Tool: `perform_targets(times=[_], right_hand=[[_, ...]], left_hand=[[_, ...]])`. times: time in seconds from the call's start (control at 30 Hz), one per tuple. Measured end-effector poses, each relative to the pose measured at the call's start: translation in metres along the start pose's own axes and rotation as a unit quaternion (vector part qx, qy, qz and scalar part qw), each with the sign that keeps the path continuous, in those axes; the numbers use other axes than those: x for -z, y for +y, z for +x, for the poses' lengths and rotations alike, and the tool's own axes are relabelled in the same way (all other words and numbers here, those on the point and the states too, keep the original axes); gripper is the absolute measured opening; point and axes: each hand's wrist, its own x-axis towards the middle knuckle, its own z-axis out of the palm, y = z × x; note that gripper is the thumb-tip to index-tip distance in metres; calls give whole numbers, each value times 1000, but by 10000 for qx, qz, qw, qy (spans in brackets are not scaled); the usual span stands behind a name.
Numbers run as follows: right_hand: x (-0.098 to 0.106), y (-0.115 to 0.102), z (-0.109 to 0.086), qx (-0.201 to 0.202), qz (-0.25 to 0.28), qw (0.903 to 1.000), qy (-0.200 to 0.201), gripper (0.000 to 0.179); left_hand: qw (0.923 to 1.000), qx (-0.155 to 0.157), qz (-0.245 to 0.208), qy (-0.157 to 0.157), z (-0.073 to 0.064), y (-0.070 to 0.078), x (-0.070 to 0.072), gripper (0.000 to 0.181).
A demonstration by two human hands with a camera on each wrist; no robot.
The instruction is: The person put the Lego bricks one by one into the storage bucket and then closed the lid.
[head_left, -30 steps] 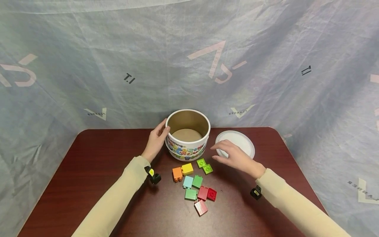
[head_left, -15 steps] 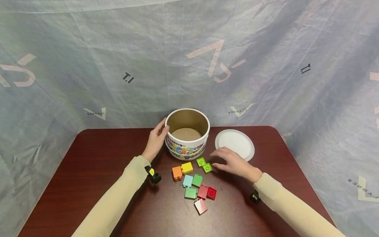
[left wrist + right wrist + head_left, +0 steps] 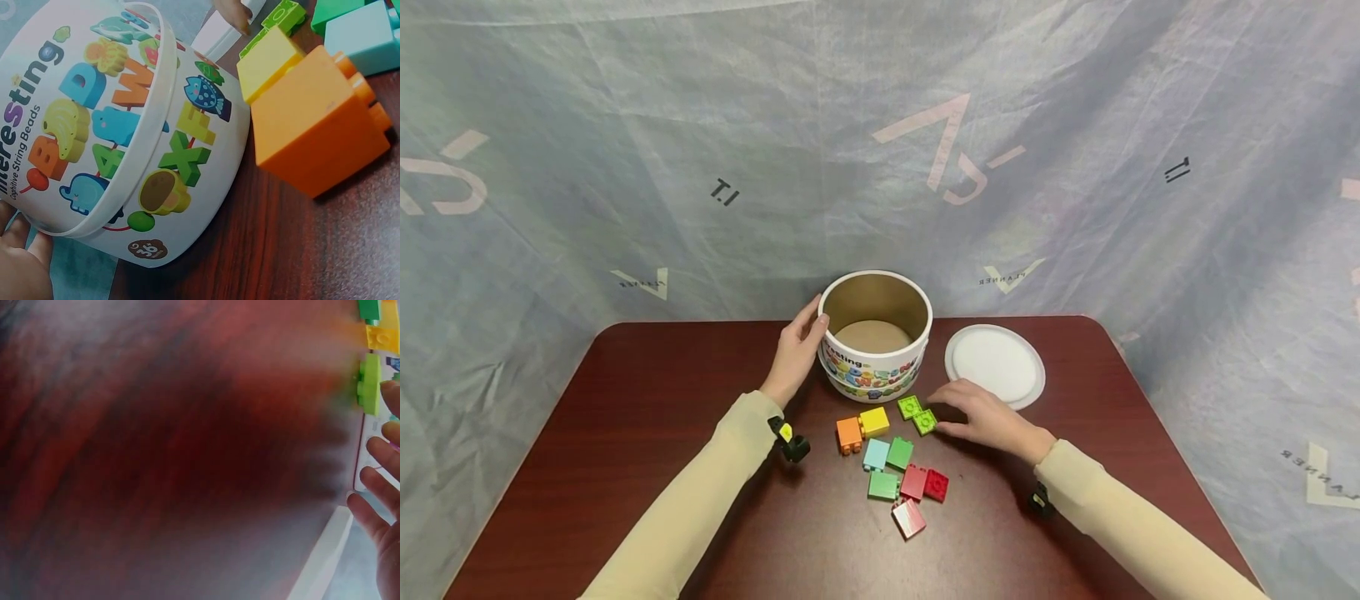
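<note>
A white round bucket (image 3: 880, 383) printed with colourful letters stands upright at the back of the table, its top uncovered. My left hand (image 3: 793, 354) holds it by the left side, thumb at the rim and the other fingers along the outer wall. Just right of the two light green square bricks (image 3: 926, 422), my right hand (image 3: 988, 418) hovers with fingers apart, the thumb very near the closer brick. In the right wrist view nothing lies between the spread fingers (image 3: 382, 453); whether the thumb touches the light green brick (image 3: 370, 384) is unclear.
In front of the bucket lie orange (image 3: 849, 435), yellow (image 3: 874, 422), light blue (image 3: 876, 455), green (image 3: 883, 485) and red (image 3: 913, 482) bricks. A white round lid (image 3: 996, 362) lies right of the bucket. Behind the table (image 3: 625, 433) hangs a grey cloth (image 3: 820, 167).
My right hand has moved left and toward the front, off the lid and up to the light green bricks. The left hand stays on the bucket.
</note>
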Motion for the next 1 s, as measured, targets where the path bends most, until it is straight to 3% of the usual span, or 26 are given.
perform_targets(times=[0.33, 0.57, 1.0], right_hand=[[-7, 0, -1, 94, -175, 9998, -72, 39], [-5, -3, 0, 117, -231, 9996, -135, 37], [-4, -5, -1, 183, -199, 9996, -106, 32]], left_hand=[[9998, 170, -7, -68, 0, 4, 0, 57], [9996, 237, 77, -165, -12, 37, 1, 56], [9997, 173, 17, -144, -12, 35, 1, 56]])
